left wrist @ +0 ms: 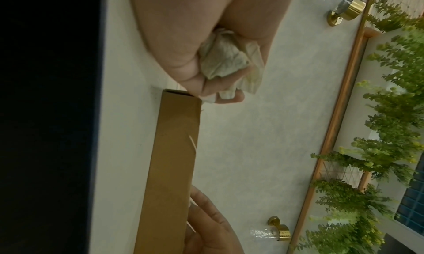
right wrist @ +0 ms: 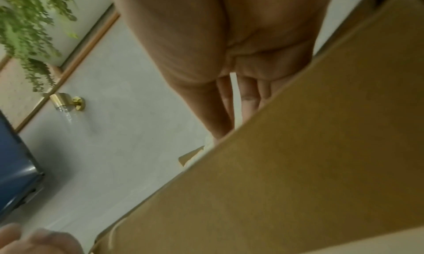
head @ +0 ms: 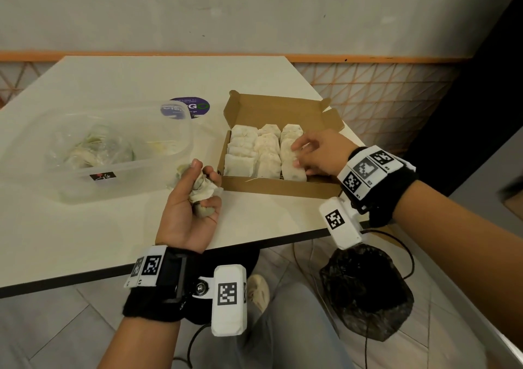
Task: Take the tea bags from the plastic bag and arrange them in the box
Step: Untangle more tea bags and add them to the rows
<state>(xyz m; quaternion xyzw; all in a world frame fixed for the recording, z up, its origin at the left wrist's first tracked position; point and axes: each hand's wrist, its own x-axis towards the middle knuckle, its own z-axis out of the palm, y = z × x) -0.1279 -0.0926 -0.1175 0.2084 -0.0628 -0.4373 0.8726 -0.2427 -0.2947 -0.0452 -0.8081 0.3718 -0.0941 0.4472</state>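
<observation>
An open cardboard box (head: 283,188) on the white table holds tea bags (head: 266,153) laid flat in three columns. My right hand (head: 300,153) reaches into the right column, its straight fingers (right wrist: 249,98) resting on a tea bag there. My left hand (head: 202,183) is at the box's front left corner and grips a crumpled bunch of tea bags (head: 204,192), also visible as the bunch (left wrist: 226,58) in the left wrist view. The clear plastic bag (head: 90,147) with more tea bags lies further left. The box wall (right wrist: 298,167) hides my right fingertips.
The plastic bag sits inside a clear plastic container (head: 127,177) on the left of the table. A round purple sticker (head: 198,107) is behind it. The table's near edge (head: 254,245) runs just below my left wrist. A black bag (head: 368,292) hangs below it.
</observation>
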